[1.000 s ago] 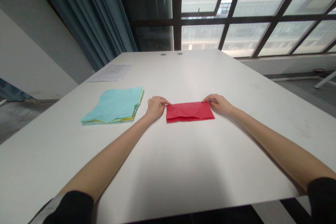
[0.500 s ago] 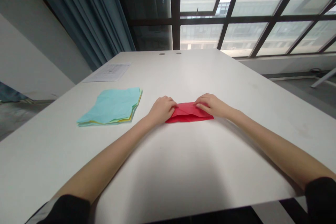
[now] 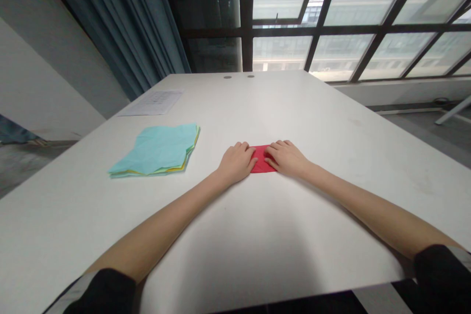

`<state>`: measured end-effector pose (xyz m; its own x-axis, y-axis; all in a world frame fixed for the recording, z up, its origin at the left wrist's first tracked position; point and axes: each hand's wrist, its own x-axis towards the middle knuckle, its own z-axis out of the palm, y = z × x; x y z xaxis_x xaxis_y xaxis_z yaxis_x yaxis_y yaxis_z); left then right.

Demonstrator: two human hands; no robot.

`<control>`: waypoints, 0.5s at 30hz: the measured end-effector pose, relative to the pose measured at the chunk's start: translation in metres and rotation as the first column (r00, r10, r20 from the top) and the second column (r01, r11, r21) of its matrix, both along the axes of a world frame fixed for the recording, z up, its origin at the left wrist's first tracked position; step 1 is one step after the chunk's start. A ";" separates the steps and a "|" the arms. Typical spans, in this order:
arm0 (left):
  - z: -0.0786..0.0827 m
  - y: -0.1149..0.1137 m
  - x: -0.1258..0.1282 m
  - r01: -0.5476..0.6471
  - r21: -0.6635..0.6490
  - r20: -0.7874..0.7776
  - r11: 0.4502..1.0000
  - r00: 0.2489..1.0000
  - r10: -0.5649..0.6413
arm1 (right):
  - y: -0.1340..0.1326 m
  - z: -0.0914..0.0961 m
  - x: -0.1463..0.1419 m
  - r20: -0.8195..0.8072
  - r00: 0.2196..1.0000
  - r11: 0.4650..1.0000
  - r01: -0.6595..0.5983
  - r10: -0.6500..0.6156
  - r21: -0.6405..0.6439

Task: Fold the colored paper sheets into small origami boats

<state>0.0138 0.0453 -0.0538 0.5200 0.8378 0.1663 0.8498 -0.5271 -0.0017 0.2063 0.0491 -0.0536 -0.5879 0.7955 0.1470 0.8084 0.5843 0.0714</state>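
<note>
I have the left hand (image 3: pixel 239 163) and right hand (image 3: pixel 287 158) curled over the red paper (image 3: pixel 260 160), midway between the side edges of the desk (image 3: pixel 265 221); I can't tell whether either pinches it. Near the left edge lies a printed sheet (image 3: pixel 152 102), its text too small to read.

Head camera looks forward and down over hands (image 3: pixel 238 163) (image 3: pixel 289 158) and table (image 3: pixel 253 235)

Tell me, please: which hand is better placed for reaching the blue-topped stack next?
Probably the left hand: it is nearer the stack, while the right hand lies farther across; both touch the red piece.
</note>
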 end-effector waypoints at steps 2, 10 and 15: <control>-0.003 -0.001 0.002 0.023 0.027 -0.003 0.999 1.000 -0.023 | -0.002 -0.003 -0.001 0.007 1.000 1.000 0.004 -0.004 0.014; -0.016 -0.001 0.002 0.027 -0.116 -0.021 0.993 0.999 -0.030 | 0.000 -0.018 0.003 -0.017 0.999 0.994 -0.033 0.031 -0.101; -0.017 -0.003 -0.001 0.016 -0.192 0.000 0.981 1.000 -0.017 | 0.002 -0.018 0.005 -0.035 0.999 0.967 -0.002 -0.007 -0.256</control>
<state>0.0131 0.0423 -0.0703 0.5340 0.8455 0.0030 0.8411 -0.5316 0.0997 0.2117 0.0508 -0.0719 -0.5836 0.8110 -0.0410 0.8094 0.5770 -0.1090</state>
